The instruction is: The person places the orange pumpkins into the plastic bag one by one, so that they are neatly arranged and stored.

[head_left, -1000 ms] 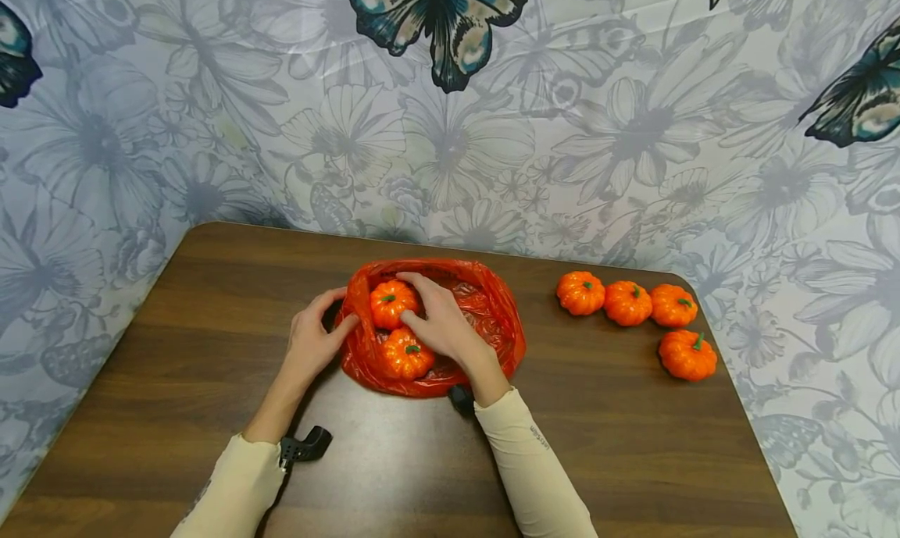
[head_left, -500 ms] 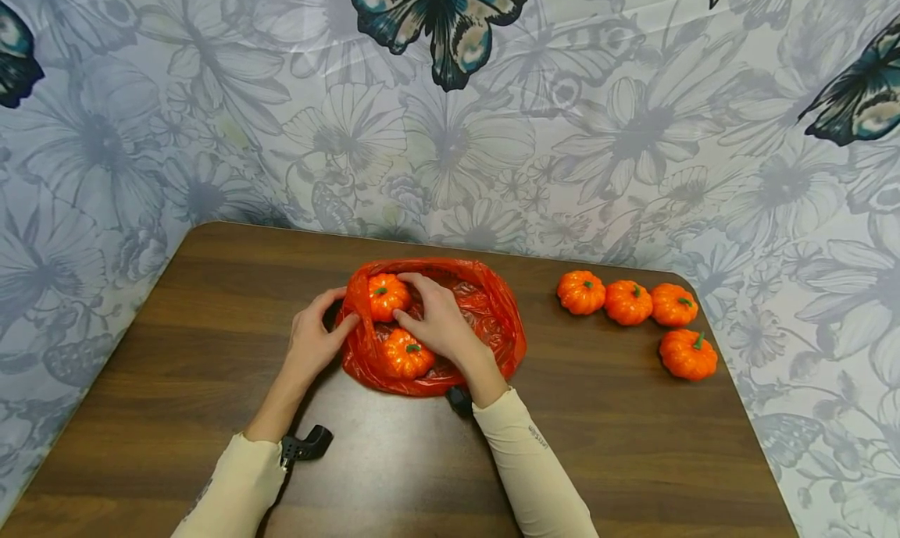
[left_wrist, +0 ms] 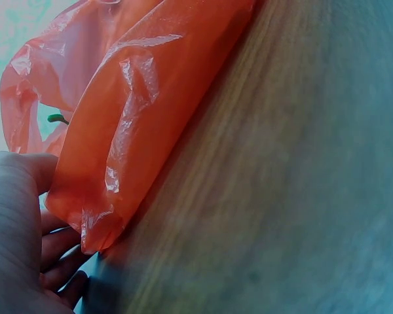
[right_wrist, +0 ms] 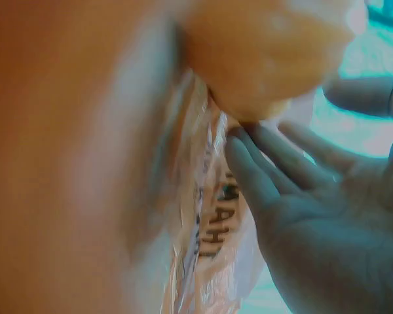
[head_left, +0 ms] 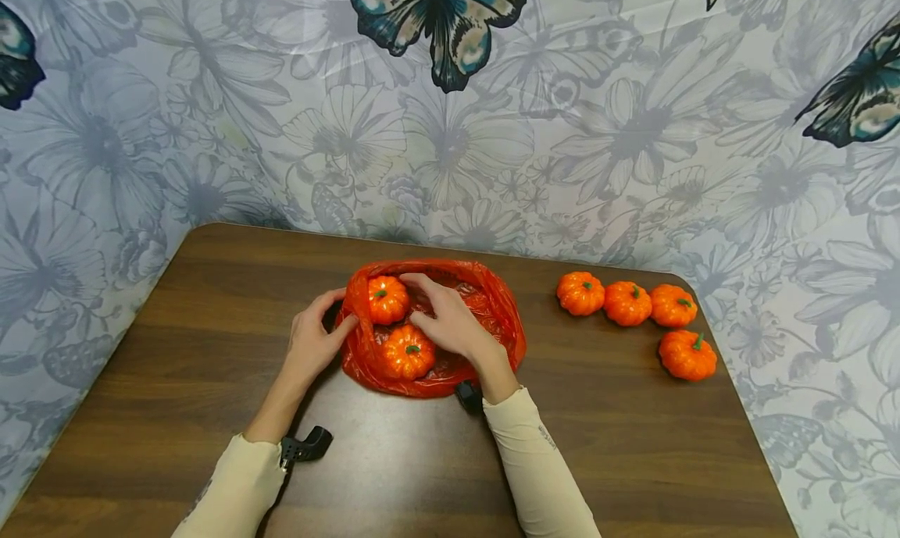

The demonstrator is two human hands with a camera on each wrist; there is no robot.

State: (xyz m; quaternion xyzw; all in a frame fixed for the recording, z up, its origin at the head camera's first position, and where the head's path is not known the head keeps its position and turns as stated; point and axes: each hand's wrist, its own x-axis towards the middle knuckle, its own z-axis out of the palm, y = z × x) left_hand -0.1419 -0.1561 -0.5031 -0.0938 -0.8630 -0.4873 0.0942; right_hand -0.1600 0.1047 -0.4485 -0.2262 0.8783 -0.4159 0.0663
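Right hand (head_left: 450,321) drawn back from the upper pumpkin (head_left: 387,300), fingers (head_left: 422,283) apart; left fingers (left_wrist: 59,247) clamped on the red bag (left_wrist: 137,124).

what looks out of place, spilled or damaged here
Nothing visible looks spilled or damaged; the red bag is merely crumpled. Slightly odd: at far right, one pumpkin sits in front of the row of three, breaking the line.

1 wood-grain table (head_left: 619,452) stands before a pale flower-and-butterfly backdrop (head_left: 464,140)
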